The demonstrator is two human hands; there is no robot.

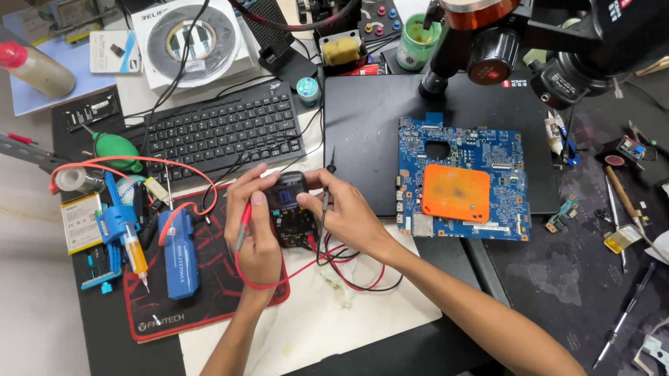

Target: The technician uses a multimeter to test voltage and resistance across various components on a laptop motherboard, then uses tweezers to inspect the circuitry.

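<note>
Meter (291,212), left of blue board (464,177): clamped by left hand (258,239) with red probe (242,227); right hand (346,213) fingers pinched on black probe (325,203); best gripped steadily, leads apart.

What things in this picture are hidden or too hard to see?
Head view, the only one:
- The multimeter: both hands, left hand and right hand, cover its sides; its screen is too small to read.
- The blue circuit board: an orange pad hides its middle.
- The microscope: its top is cut off by the picture's upper edge.
- The black probe: its tip is hidden behind the right hand's fingers.
</note>
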